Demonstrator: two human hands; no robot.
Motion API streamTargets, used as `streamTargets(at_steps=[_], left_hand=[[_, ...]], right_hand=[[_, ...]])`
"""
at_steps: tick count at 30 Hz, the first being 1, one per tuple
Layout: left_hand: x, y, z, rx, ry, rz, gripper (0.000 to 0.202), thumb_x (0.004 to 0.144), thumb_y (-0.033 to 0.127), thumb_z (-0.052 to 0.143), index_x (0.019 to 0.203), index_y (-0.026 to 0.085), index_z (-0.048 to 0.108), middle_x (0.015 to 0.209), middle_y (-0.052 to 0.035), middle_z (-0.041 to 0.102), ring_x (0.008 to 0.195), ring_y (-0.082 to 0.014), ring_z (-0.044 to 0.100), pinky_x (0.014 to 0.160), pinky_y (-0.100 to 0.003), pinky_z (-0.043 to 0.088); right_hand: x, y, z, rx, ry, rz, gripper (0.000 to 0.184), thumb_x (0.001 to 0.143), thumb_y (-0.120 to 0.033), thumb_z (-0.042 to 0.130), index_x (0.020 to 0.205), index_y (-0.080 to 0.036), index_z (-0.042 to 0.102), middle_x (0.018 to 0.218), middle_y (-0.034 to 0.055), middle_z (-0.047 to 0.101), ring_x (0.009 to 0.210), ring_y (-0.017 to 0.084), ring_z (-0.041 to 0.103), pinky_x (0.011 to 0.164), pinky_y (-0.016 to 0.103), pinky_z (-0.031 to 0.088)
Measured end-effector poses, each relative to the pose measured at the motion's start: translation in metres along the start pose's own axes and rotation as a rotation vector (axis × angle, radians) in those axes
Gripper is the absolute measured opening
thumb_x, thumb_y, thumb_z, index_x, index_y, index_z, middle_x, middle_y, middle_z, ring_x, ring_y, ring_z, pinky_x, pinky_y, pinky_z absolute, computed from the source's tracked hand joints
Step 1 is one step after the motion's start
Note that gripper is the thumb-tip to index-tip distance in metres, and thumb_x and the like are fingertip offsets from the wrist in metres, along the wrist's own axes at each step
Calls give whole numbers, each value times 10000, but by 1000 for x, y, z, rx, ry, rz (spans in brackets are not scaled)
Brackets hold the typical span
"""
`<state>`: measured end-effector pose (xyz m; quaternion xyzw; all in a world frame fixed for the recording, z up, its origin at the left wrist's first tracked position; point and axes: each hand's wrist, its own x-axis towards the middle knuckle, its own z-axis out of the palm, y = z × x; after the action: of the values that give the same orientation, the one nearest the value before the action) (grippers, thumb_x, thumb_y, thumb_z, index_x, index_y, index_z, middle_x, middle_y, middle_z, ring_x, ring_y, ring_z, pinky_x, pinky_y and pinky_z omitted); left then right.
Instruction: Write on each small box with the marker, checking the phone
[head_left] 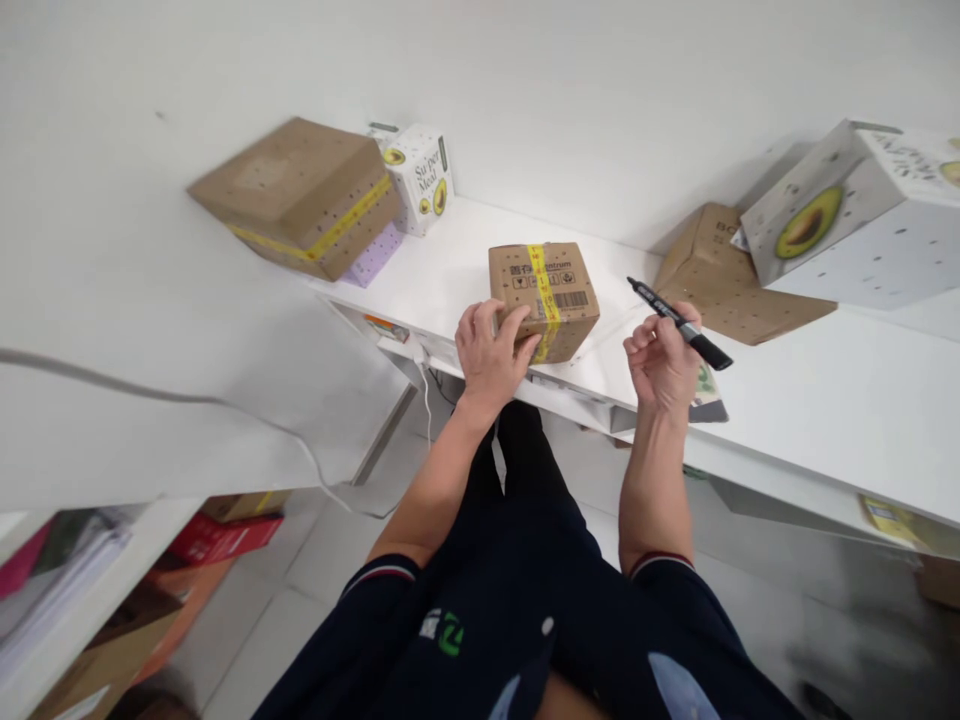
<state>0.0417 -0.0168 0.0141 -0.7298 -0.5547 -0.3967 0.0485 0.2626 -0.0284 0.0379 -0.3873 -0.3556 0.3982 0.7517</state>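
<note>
A small brown cardboard box (553, 290) with yellow tape and a barcode sits near the front edge of the white table (825, 400). My left hand (491, 350) rests on the box's near left corner, fingers curled over its top edge. To the right of the box, my right hand (661, 362) is raised just above the table. It pinches a black marker (681, 323) whose tip points up and left, away from the box.
A larger taped brown box (300, 195) and a white "Super Meal" carton (421, 175) sit at the table's far left. A flat brown box (731, 275) and a white avocado-print box (855, 215) lie at the right. Shelves with boxes and papers (112, 600) are lower left.
</note>
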Motion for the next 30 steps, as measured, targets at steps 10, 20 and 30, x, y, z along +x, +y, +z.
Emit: streamTargets(at_steps=[10, 20, 30], left_hand=[[-6, 6, 6, -15, 136, 99, 348, 960, 350, 547, 1243, 191, 673, 1242, -154, 632, 1252, -316, 498, 1092, -480, 404], [-11, 5, 29, -21, 303, 225, 330, 952, 311, 559, 1214, 143, 668, 1168, -139, 653, 1249, -283, 525, 1096, -425, 437], [-10, 12, 35, -11, 253, 141, 401, 946, 439, 571, 1243, 185, 661, 1151, -131, 607, 1244, -297, 483, 1113, -439, 391]], right_hand=[[18, -7, 61, -228, -261, -180, 310, 878, -519, 635, 1047, -259, 625, 713, -45, 620, 597, 104, 614, 564, 244, 516], [55, 34, 77, -339, -335, -260, 386, 874, -626, 621, 893, -244, 564, 699, -43, 583, 597, 103, 617, 562, 246, 551], [42, 25, 81, -522, -465, -248, 290, 904, -509, 627, 961, -226, 610, 769, -27, 592, 621, 93, 583, 566, 238, 533]])
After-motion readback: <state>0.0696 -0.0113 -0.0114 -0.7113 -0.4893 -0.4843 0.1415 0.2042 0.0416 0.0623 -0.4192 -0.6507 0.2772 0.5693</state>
